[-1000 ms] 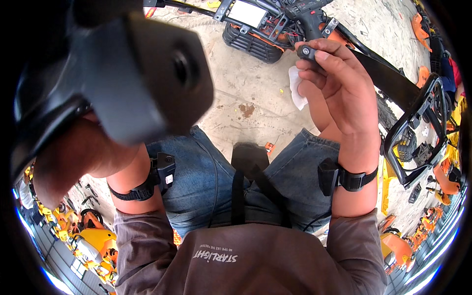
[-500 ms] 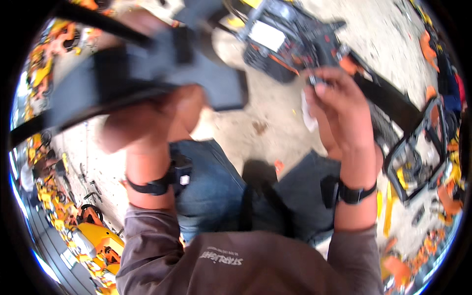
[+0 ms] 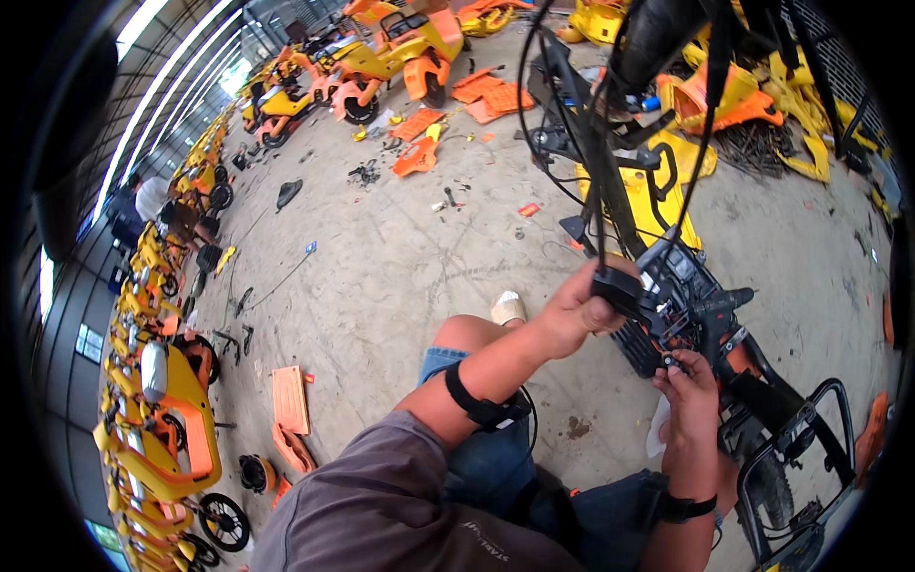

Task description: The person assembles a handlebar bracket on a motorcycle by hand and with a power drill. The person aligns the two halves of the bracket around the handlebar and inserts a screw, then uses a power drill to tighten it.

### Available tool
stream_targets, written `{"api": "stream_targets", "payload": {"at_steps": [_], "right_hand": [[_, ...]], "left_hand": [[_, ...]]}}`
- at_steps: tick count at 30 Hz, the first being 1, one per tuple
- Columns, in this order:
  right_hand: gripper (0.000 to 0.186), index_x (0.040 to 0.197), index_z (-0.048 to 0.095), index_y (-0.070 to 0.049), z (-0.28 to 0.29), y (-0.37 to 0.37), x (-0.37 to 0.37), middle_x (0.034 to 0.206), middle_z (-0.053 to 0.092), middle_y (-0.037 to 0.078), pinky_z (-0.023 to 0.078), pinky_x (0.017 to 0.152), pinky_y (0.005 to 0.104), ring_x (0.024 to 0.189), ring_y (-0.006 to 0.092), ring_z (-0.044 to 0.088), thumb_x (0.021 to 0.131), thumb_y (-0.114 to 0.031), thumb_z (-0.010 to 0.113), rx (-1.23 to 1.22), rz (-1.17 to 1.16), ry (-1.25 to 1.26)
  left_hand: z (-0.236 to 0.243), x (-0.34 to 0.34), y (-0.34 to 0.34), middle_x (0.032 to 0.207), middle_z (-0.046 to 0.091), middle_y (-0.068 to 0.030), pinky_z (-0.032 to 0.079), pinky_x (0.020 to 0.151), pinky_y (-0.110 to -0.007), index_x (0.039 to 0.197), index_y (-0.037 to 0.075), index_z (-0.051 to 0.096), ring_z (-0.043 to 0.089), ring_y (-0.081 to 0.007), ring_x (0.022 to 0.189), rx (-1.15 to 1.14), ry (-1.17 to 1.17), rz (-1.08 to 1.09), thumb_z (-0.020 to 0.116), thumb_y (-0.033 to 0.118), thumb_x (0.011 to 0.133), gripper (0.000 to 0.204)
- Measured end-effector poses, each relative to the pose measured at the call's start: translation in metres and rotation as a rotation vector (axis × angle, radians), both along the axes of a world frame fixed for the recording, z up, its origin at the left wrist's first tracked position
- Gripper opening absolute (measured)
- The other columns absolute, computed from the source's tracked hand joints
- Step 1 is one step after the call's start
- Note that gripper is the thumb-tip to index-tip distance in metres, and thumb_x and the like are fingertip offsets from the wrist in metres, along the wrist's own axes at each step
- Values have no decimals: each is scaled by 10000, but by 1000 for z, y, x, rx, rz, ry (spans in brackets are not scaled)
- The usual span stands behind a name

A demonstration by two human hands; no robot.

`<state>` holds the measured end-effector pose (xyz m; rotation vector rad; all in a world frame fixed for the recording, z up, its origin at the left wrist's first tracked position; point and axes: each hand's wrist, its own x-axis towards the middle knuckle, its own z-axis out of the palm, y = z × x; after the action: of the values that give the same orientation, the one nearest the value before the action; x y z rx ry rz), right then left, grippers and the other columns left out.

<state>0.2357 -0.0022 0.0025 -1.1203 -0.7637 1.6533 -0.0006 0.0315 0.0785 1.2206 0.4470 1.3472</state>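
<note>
- Head view: left hand (image 3: pixel 583 307) closed around a black blocky part (image 3: pixel 620 290), fingers curled over it.
- Right hand (image 3: pixel 688 389) pinches a small dark piece (image 3: pixel 672 363) between thumb and fingers, just below and right of the left hand.
- Stripped scooter frame (image 3: pixel 615 205) runs beyond and beside both hands; whether the black part touches it, can't tell.
- Drill (image 3: pixel 712 324) rests on the frame, just past the right hand.
- Yellow panel (image 3: pixel 637 200) on the floor, beyond the left hand.
- Orange panel (image 3: pixel 290 398) well left of both hands.
</note>
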Motion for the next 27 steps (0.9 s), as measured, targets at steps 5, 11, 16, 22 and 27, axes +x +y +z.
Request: {"api": "stream_targets", "payload": {"at_steps": [5,11,16,22,27], "right_hand": [[244,1144,526,-26,2,1,3,1121,576,94,519,789,322,878,186,606,902,2,540,-8,8,6],[264,1145,526,-32,-1,-3,0,1085,583,89,525,779,322,867,180,608,886,17,536,-8,14,24],[238,1127,534,-37,-5,-3,-9,1078,589,85,529,769,311,868,178,612,893,8,527,-18,36,-2],[238,1119,541,-42,-3,-1,-7,1053,581,83,534,749,307,860,176,614,887,10,534,-26,1,-25],[237,1106,552,-47,-17,12,-3,1035,577,75,542,729,297,843,170,620,880,20,534,-2,-3,-14]], "left_hand": [[7,5,-9,675,435,5,281,490,-235,1172,13,461,373,-73,536,33,17,-173,582,614,850,694],[7,-11,-16,702,443,7,284,492,-229,1190,22,472,369,-65,548,-14,-8,-198,615,603,840,693],[5,4,-13,704,442,9,284,489,-223,1194,37,471,384,-64,559,-30,-78,-229,650,614,810,716],[2,3,-6,725,443,10,286,489,-223,1198,41,462,381,-64,552,-19,-91,-252,640,604,820,701],[5,-2,-3,726,445,11,293,490,-219,1195,39,463,385,-62,554,4,-86,-264,646,602,817,702]]}}
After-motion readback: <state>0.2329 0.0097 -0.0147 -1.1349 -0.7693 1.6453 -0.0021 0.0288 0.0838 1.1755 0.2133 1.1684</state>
